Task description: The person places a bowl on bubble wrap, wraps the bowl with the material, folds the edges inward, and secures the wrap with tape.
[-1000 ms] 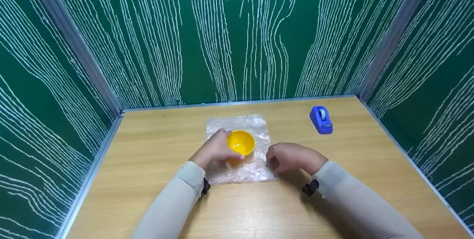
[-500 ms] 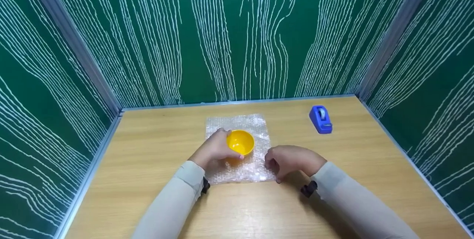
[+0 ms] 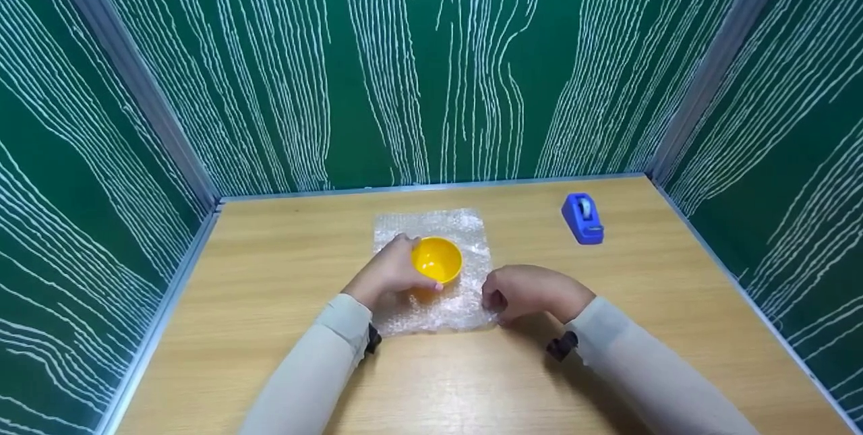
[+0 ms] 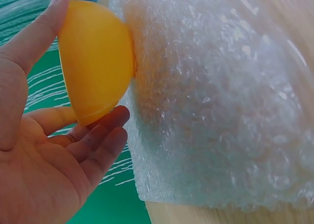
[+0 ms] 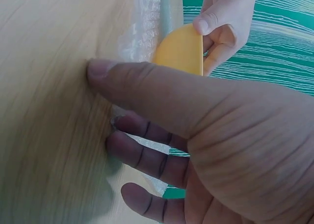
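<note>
A yellow bowl (image 3: 438, 261) stands mouth up on a sheet of bubble wrap (image 3: 441, 313). My left hand (image 3: 394, 268) grips the bowl by its left side, thumb at the near rim and fingers at the far side. The left wrist view shows the bowl's smooth outer wall (image 4: 98, 62) between thumb and fingers, its base against the wrap. My right hand (image 3: 536, 292) is at the wrap's right edge by the near corner. In the right wrist view its thumb (image 5: 142, 84) points down to the table, and the bent fingers reach the wrap's edge with a gap to the thumb.
A blue tape dispenser (image 3: 584, 219) with a roll of tape stands at the back right of the wooden table (image 3: 283, 239). Green panels (image 3: 431, 71) with white wavy lines close off the back and both sides. Grey metal strips run along the table's edges.
My right hand has shifted slightly toward the wrap's near right corner; its thumb reached out, then drew back in. The left hand and the bowl stay practically in place.
</note>
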`<move>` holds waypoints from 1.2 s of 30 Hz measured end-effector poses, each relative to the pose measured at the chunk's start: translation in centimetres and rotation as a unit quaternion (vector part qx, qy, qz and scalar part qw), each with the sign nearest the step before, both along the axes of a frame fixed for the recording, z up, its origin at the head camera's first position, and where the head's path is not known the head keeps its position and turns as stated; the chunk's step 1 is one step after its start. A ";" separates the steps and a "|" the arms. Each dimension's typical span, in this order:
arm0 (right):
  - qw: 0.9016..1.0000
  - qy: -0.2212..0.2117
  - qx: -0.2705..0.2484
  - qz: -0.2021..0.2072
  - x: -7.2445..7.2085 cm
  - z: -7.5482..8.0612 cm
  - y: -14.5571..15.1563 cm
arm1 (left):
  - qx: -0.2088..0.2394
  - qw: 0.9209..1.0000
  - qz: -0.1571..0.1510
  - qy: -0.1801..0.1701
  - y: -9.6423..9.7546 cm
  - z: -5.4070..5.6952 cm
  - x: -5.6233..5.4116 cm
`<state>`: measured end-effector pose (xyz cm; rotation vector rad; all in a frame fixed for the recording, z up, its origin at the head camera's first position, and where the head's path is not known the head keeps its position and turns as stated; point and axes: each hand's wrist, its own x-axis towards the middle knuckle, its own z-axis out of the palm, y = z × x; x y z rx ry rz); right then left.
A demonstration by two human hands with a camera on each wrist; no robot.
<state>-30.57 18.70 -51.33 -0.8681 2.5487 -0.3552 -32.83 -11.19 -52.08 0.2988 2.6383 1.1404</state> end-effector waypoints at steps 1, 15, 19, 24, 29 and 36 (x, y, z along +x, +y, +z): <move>1.000 0.004 -0.001 0.004 0.0 0.0 0.0 | 0.000 1.000 0.000 0.002 0.0 0.0 0.0; 0.997 0.061 -0.030 0.024 -0.3 0.4 0.3 | 0.000 1.000 0.000 0.003 -0.1 -0.1 -0.2; 0.996 0.071 -0.054 0.024 -0.4 0.8 0.4 | -0.002 1.000 0.003 0.003 -0.2 -0.1 -0.1; 0.992 0.100 -0.068 0.036 -0.6 1.1 0.5 | -0.002 1.000 0.010 -0.002 -0.1 -0.1 0.1; 0.987 0.131 -0.077 0.057 -0.7 1.2 0.6 | 0.003 1.000 0.016 -0.011 -0.1 0.0 0.1; 0.985 0.141 -0.090 0.037 -0.6 1.6 0.5 | -0.005 1.000 0.001 0.008 0.0 -0.2 0.0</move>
